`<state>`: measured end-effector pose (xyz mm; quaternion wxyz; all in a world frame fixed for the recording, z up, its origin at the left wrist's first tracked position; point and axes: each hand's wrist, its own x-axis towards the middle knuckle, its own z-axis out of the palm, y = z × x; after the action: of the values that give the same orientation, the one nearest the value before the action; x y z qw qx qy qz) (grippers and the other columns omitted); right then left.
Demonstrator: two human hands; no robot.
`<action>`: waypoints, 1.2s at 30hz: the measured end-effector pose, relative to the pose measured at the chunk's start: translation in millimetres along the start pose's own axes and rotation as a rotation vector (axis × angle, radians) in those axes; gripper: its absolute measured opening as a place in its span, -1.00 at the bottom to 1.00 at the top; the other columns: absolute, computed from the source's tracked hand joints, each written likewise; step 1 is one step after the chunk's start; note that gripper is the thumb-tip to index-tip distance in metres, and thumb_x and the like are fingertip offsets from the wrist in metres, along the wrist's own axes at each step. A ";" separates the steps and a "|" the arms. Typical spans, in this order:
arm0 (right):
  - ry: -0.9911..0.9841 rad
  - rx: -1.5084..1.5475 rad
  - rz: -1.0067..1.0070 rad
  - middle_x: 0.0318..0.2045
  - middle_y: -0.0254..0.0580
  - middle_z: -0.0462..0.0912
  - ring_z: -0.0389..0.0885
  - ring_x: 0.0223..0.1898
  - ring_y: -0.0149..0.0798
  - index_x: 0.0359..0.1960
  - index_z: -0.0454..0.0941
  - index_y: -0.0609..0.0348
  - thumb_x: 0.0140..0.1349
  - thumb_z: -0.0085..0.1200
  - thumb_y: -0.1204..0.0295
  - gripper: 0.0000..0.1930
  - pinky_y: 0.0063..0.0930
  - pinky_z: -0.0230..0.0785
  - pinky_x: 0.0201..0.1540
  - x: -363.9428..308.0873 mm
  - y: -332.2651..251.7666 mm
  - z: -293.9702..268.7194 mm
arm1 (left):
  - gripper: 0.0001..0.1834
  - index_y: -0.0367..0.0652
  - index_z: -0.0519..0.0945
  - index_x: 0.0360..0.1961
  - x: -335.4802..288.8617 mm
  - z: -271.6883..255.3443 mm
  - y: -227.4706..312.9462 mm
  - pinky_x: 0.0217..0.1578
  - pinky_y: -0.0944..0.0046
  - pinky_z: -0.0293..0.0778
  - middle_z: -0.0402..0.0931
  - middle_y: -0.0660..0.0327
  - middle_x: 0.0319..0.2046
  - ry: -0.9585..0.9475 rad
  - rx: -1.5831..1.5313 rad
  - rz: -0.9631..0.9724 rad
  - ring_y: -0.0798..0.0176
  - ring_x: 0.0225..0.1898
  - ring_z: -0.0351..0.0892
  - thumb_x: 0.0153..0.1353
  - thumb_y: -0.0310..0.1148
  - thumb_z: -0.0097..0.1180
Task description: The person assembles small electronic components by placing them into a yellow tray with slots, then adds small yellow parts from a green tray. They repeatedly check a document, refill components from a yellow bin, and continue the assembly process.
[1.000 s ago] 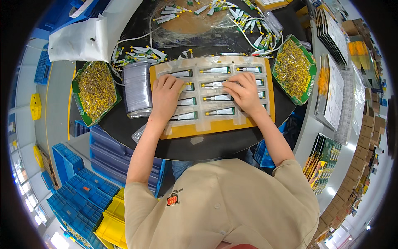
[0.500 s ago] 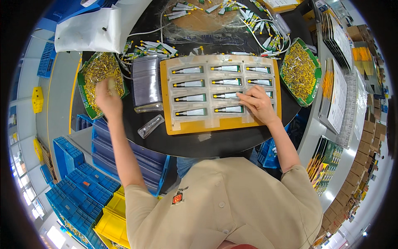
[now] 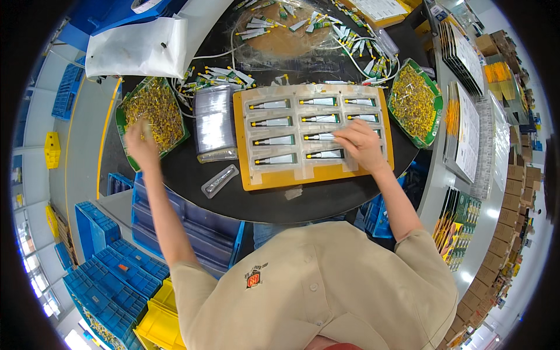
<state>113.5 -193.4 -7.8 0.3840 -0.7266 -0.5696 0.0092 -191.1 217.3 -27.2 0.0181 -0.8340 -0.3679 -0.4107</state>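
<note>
A yellow-edged board [image 3: 274, 182] with a pale moulded tray [image 3: 298, 125] lies in front of me. Small white-and-green tubes [image 3: 279, 158] with dark nozzles and yellow ends sit in rows in its pockets. My right hand [image 3: 363, 146] is over the right part of the tray, thumb and fingers pinched at the third row; whatever is in the pinch is too small to make out. Over the near-left side of a green box of small yellow-and-white pieces [image 3: 162, 114], my left hand [image 3: 142, 146] is smeared by motion, its fingers unclear.
Left of the board stands a stack of clear plastic blisters [image 3: 213, 116], with a single clear blister [image 3: 220, 181] nearer me. Another green box of yellow pieces [image 3: 413, 99] is at the right. Loose tubes [image 3: 224, 76] and a white cable lie behind. Blue crates [image 3: 125, 262] stand lower left.
My left hand has shifted left and nearer over the green box. My right hand stays pinched at about the same spot on the tray. The whole view has moved slightly.
</note>
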 end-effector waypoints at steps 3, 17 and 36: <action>0.026 0.089 -0.033 -0.49 -0.23 0.59 0.50 -0.42 -0.19 -0.36 0.68 0.19 0.02 0.31 0.50 -0.87 -0.35 0.36 -0.32 20.1 -12.6 40.3 | -0.90 -0.19 0.64 -0.34 -54.9 -16.3 112.1 -0.16 0.11 0.48 0.62 0.07 -0.32 -0.318 -0.462 0.160 0.03 -0.24 0.58 0.09 -0.56 0.19; 0.074 0.016 -0.078 -0.52 -0.27 0.51 0.45 -0.38 -0.17 -0.38 0.68 0.15 0.01 0.32 0.47 -0.87 -0.32 0.35 -0.28 -28.4 -18.3 23.2 | -0.61 -0.03 0.66 -0.06 -115.7 -27.2 218.8 -0.06 0.11 0.33 0.49 0.25 -0.22 -0.565 -0.486 0.350 0.06 -0.11 0.42 0.01 -0.50 0.23; 0.090 -0.206 0.171 -0.37 -0.28 0.55 0.48 -0.26 -0.18 -0.23 0.69 0.07 -0.01 0.32 0.50 -0.75 -0.32 0.35 -0.21 -93.9 45.2 -67.2 | -0.80 -0.12 0.54 -0.28 -59.6 63.5 329.5 0.12 0.08 0.30 0.43 0.20 -0.09 -0.752 -0.467 0.804 0.08 0.06 0.36 0.02 -0.53 0.06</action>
<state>147.9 -311.1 -26.0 0.3305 -0.8078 -0.4856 -0.0493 35.3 -37.4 -21.2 -0.1431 -0.9780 0.0955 -0.1182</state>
